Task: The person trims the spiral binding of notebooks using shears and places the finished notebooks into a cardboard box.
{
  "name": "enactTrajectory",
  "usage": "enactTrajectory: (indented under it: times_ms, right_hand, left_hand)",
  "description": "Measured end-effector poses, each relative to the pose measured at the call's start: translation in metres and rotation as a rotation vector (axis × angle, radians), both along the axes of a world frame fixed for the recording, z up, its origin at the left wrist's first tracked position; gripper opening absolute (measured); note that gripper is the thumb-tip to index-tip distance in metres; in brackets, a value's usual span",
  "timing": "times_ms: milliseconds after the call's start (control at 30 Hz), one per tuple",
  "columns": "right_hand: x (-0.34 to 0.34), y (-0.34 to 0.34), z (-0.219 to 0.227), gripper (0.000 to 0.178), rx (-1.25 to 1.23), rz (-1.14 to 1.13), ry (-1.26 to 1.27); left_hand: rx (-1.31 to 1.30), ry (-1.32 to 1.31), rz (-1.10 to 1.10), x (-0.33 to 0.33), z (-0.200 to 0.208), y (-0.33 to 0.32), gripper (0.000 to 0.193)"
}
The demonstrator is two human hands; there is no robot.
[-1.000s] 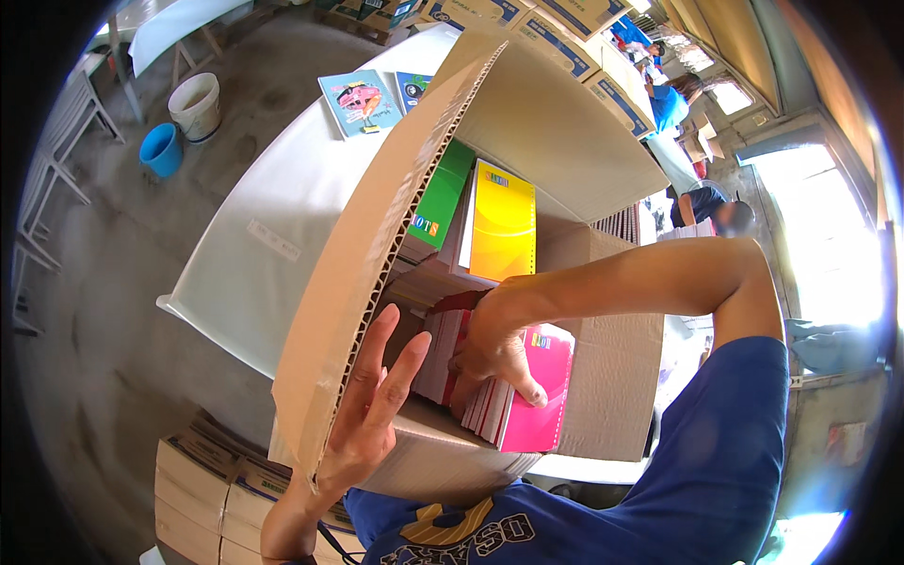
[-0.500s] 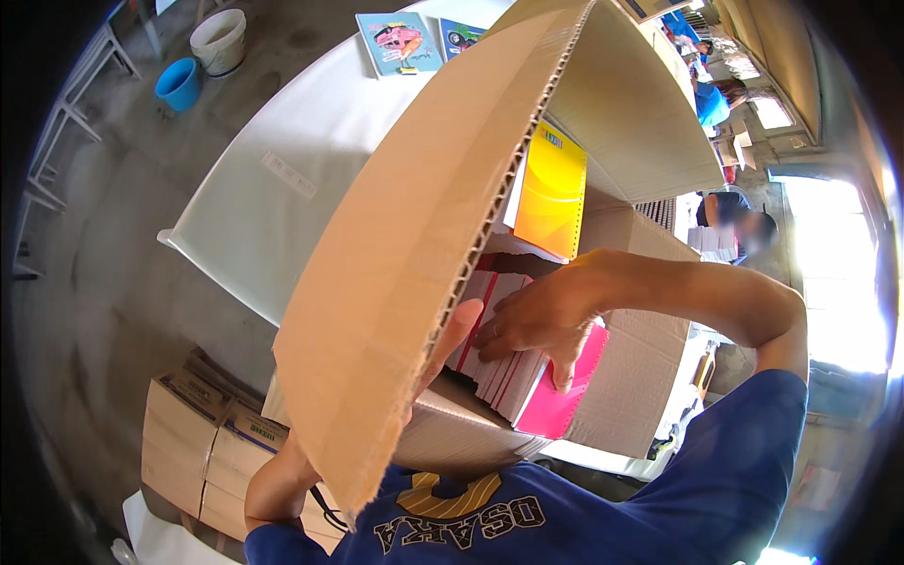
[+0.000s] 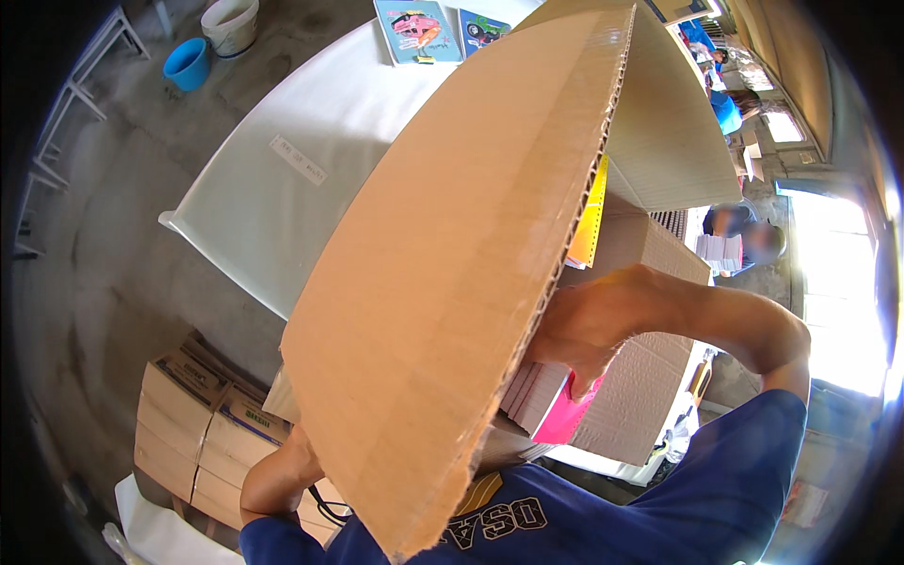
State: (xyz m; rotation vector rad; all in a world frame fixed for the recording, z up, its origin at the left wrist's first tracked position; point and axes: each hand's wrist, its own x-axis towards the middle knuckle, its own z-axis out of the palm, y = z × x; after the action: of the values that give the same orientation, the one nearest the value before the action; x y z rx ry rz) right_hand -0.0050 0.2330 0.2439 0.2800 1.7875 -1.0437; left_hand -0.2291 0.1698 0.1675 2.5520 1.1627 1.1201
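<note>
A tall cardboard flap [image 3: 452, 245] of an open carton stands up across the middle and covers much of the inside. Past its edge, my right hand [image 3: 593, 325] reaches into the carton [image 3: 631, 395], its thumb against the pink cover of a row of notebooks [image 3: 568, 411] packed with page edges upward. Its fingers go out of sight behind the flap. A yellow spiral notebook [image 3: 590, 221] shows farther back in the carton, mostly covered. My left forearm [image 3: 278, 471] runs up behind the flap at the lower left; the left hand itself is hidden.
Two illustrated books [image 3: 419, 33] lie on the white-covered table [image 3: 254, 179]. Strapped cartons [image 3: 179, 424] are stacked at lower left. A blue bucket [image 3: 186, 64] and a white bucket [image 3: 231, 26] stand on the floor. Another person [image 3: 753, 240] is at right beside stacked paper.
The flap has swung right, covering more of the notebooks, the yellow one and my left thumb. My right hand has shifted slightly right, still at the pink-covered row.
</note>
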Motion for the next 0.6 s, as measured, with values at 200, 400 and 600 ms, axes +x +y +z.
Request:
enactTrajectory:
  times_ms: [200,400,600]
  right_hand:
    - [0.01,-0.004,0.002,0.087,0.039,-0.089,0.091]
    - [0.008,-0.004,0.008,0.084,0.09,-0.121,0.121]
    - [0.014,-0.004,0.01,0.082,0.071,-0.161,0.168]
  left_hand:
    - [0.023,-0.002,-0.059,0.001,0.002,0.006,0.047]
    - [-0.061,-0.043,-0.044,-0.001,0.008,0.0,0.047]
    - [-0.074,-0.036,-0.1,-0.004,0.002,0.004,0.047]
